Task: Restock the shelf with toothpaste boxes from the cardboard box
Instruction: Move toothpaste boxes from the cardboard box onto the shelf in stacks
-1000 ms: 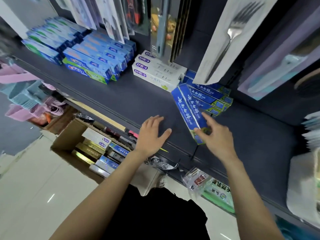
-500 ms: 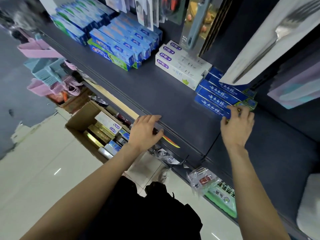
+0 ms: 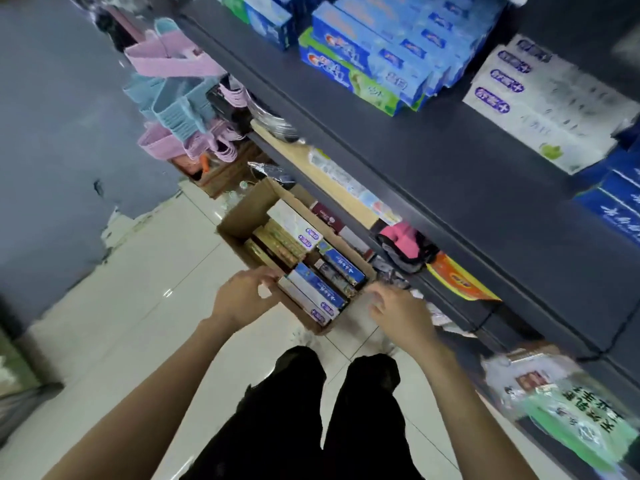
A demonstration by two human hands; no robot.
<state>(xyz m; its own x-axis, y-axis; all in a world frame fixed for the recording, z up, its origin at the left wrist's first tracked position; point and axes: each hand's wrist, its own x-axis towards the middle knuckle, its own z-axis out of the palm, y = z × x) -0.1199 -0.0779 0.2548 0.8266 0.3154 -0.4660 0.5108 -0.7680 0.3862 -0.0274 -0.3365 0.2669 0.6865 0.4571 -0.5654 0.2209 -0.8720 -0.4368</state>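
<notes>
The left hand's fingers (image 3: pixel 268 280) curl loosely at the near corner of the cardboard box (image 3: pixel 242 216), holding nothing; the left hand (image 3: pixel 242 299) hovers over the box's near left wall. The right hand (image 3: pixel 398 311) hangs open and empty just beside the box's near right corner. The toothpaste boxes (image 3: pixel 318 285) lie packed inside, on the floor below the shelf (image 3: pixel 433 161). The step in hand looks like fetching more stock; next, 1 or 2 boxes need pinching by their long sides and lifting out.
</notes>
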